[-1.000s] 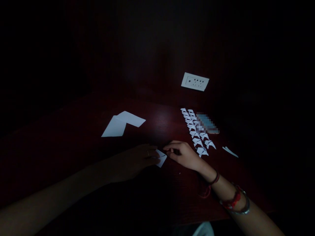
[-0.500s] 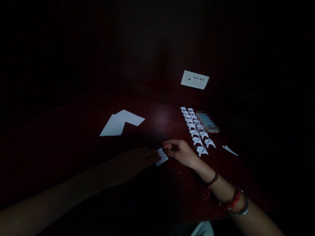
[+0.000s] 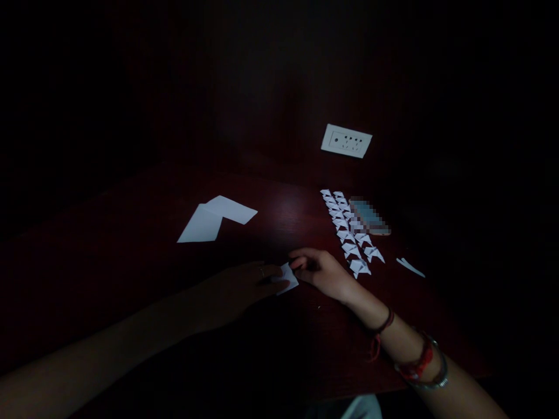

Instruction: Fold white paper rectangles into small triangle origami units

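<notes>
A small folded piece of white paper (image 3: pixel 289 278) lies on the dark red table between my two hands. My left hand (image 3: pixel 248 285), in shadow and wearing a ring, rests on the paper's left side with thumb and forefinger apart. At the upper right corner of the paper, my right hand (image 3: pixel 321 273) has its fingers curled in, the tips pinching at the edge. What exactly lies between those fingertips is partly hidden. Beyond the right hand stand several folded white paper figures (image 3: pixel 358 267) in two rows.
A phone with a blurred screen (image 3: pixel 371 216) lies against the rows of figures. Thin paper strips (image 3: pixel 410 267) are at the right. Two white paper sheets (image 3: pixel 201 224) overlap at the left. On the back wall sits a socket plate (image 3: pixel 346 141). The surroundings are very dark.
My left thumb and forefinger have spread apart over the paper. The right hand stays almost in place at the corner, its wrist shifted slightly right.
</notes>
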`<state>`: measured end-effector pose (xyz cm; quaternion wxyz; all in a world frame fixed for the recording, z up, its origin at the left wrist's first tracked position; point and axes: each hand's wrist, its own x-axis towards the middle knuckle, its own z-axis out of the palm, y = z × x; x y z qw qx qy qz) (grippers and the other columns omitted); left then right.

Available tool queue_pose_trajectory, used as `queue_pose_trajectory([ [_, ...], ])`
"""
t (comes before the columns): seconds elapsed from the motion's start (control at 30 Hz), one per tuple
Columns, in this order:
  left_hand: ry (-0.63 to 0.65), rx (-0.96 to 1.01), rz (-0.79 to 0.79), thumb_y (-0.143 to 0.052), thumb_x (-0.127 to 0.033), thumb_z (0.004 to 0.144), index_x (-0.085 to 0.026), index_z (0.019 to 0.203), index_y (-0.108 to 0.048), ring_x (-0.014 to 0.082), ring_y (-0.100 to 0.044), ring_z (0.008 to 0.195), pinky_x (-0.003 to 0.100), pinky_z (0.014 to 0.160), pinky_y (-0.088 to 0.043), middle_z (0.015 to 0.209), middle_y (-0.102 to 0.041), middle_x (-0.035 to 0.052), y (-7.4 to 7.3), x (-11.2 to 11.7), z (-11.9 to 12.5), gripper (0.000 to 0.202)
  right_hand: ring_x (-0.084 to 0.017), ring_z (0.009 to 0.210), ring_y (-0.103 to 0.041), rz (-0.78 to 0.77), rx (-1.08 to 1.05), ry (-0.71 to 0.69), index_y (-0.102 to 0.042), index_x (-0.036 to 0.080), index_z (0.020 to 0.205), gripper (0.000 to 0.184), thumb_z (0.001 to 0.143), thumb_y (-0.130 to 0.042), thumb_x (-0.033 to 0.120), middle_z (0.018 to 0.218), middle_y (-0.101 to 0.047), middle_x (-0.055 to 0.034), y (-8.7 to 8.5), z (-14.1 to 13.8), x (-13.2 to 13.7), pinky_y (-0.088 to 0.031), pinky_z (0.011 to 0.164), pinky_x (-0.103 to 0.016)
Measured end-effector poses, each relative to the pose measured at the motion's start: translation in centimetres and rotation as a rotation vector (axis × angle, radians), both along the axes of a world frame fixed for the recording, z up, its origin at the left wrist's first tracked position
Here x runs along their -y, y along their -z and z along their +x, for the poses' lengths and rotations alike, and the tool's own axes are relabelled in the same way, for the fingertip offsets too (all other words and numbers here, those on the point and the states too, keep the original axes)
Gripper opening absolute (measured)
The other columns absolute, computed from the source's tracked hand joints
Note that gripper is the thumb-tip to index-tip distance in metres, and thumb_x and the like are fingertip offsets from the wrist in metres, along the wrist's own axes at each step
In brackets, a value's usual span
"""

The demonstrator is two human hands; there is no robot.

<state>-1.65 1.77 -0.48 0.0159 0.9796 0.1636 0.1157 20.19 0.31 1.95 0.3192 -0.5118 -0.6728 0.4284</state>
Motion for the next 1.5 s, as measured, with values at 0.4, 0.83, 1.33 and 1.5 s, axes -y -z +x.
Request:
queue_pose_trajectory([
  [0.4,0.034,-0.054,-0.004,-0.038,0.0,0.075,-0.029,0.131,-0.02,0.019,-0.029,0.121,0.038,0.1,-0.022,0.134,-0.031,0.0001,-1.1,0.1,0.1,0.066,-0.009,0.063,-0.052,0.044,0.016,-0.02,-0.062,0.014,0.086,0.022,0.065,-0.058,0.009,0.071,-0.059,0.0002,-0.4,-0.4,0.0,-0.042,0.063,-0.024],
  [0.83,0.047,-0.02,-0.003,-0.038,0.001,0.075,-0.03,0.128,-0.027,0.0202,-0.027,0.122,0.039,0.098,-0.024,0.133,-0.033,0.0,-0.6,-0.3,-0.4,0.063,-0.012,0.082,-0.054,0.569,0.362,-0.378,-0.065,0.019,0.079,0.013,0.076,-0.053,0.013,0.084,-0.062,-0.0014,-0.3,1.8,0.9,-0.038,0.079,-0.028],
  [1.33,-0.06,-0.057,0.009,-0.043,-0.01,0.08,-0.025,0.129,-0.028,0.021,-0.031,0.119,0.037,0.096,-0.022,0.131,-0.036,0.0025,0.3,-0.1,-0.3,0.054,-0.014,0.088,-0.052,0.576,0.496,-0.515,-0.062,0.017,0.085,0.018,0.077,-0.048,0.01,0.09,-0.06,-0.0022,-1.4,1.5,1.3,-0.036,0.082,-0.03],
  [1.5,-0.062,-0.057,0.017,-0.039,-0.006,0.08,-0.027,0.13,-0.025,0.0191,-0.028,0.121,0.036,0.097,-0.02,0.133,-0.034,-0.0002,0.0,0.1,-0.5,0.056,-0.014,0.088,-0.052,0.601,0.502,-0.454,-0.06,0.017,0.096,0.025,0.078,-0.045,0.009,0.094,-0.059,-0.0038,-1.5,1.5,1.2,-0.037,0.08,-0.03],
])
